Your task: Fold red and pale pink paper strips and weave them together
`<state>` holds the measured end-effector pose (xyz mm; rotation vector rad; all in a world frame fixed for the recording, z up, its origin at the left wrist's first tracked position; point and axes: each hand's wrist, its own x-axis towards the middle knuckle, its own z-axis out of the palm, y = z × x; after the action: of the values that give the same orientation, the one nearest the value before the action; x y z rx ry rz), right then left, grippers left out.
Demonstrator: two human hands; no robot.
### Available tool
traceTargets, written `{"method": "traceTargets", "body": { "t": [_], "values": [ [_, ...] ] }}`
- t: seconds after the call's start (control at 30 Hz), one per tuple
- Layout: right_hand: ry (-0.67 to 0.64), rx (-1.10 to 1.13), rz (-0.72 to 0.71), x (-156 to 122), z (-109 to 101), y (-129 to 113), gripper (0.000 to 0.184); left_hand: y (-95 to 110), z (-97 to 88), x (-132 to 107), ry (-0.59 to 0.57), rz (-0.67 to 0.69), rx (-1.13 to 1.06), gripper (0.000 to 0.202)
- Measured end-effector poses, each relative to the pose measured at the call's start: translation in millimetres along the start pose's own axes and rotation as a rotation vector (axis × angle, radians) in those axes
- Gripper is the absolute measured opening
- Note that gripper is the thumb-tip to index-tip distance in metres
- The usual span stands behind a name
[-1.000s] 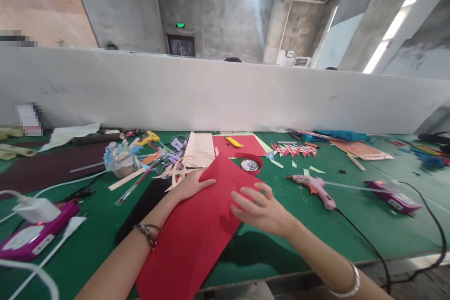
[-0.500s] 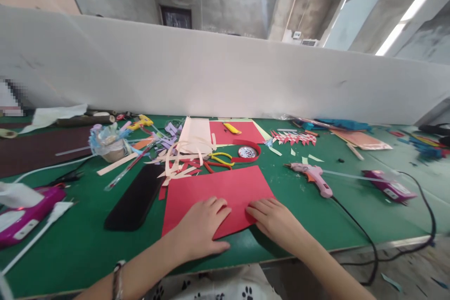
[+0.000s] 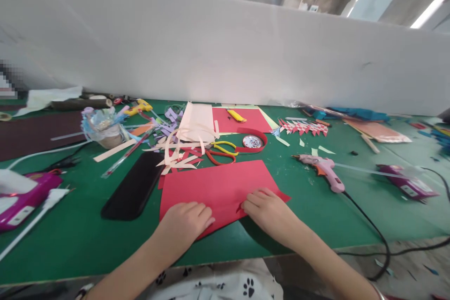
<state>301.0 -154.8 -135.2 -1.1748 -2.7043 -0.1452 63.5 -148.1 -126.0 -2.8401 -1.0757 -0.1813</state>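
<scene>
Two bare hands rest on one red paper sheet (image 3: 218,187) that lies flat on a green tabletop (image 3: 70,239), close to its near edge. The left hand (image 3: 186,222) is open, palm down, fingers together and spread flat on the sheet's near left part. The right hand (image 3: 269,211) is also open and flat, its fingertips pressing the sheet's near right edge, where a small crease shows. Neither hand grips anything.

Just left of the sheet lies one flat black oblong piece (image 3: 133,190). Beyond the sheet is a heap of cream paper strips (image 3: 179,150), touching one pair of yellow-handled pliers (image 3: 223,147). Beside them stands one red ring (image 3: 252,141) around a small round dish. Farther back lies a second red sheet (image 3: 246,122) with one yellow utility knife (image 3: 236,116) on it.

To the right, well apart from the hands, lie two glue guns: one pale pink (image 3: 321,168) with a black cable, one purple (image 3: 408,185). A similar purple tool (image 3: 21,197) sits at the far left. A white partition (image 3: 225,56) runs along the back of the tabletop.
</scene>
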Motion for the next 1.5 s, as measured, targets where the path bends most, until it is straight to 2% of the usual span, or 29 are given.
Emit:
{"method": "traceTargets", "body": {
  "t": [0.07, 0.17, 0.23, 0.5, 0.67, 1.0, 1.33, 1.5],
  "values": [
    [0.014, -0.065, -0.014, 3.6, 3.3, 0.2, 0.015, 0.3, -1.7, -1.5, 0.009, -0.048, -0.043, 0.038],
    [-0.002, -0.111, -0.029, 7.6, 5.3, 2.4, 0.015, 3.0, -11.2, 0.3, -0.094, -0.147, -0.130, 0.030],
    [-0.013, -0.133, -0.030, 8.8, 6.2, 3.8, 0.016, 4.5, -14.6, 3.1, -0.162, -0.187, -0.087, 0.025],
    [0.012, -0.091, 0.019, 6.7, 20.7, 7.7, 0.018, 2.0, 5.3, 8.0, -0.217, -0.230, -0.005, 0.025],
    [0.034, 0.017, 0.049, 8.0, 25.5, 14.1, 0.027, 1.1, 10.2, 4.3, -0.154, -0.275, -0.039, 0.031],
    [0.037, 0.018, 0.053, 8.3, 29.8, 16.5, 0.031, -0.5, 16.1, 0.4, -0.024, -0.280, -0.045, 0.038],
    [0.049, -0.031, 0.070, 8.7, 29.3, 14.2, 0.034, -3.0, 16.3, 0.8, -0.063, -0.306, 0.000, 0.033],
    [0.062, -0.023, 0.077, 8.2, 30.1, 13.9, 0.034, -12.3, 15.8, -9.5, -0.064, -0.335, -0.091, 0.036]
  ]
}}
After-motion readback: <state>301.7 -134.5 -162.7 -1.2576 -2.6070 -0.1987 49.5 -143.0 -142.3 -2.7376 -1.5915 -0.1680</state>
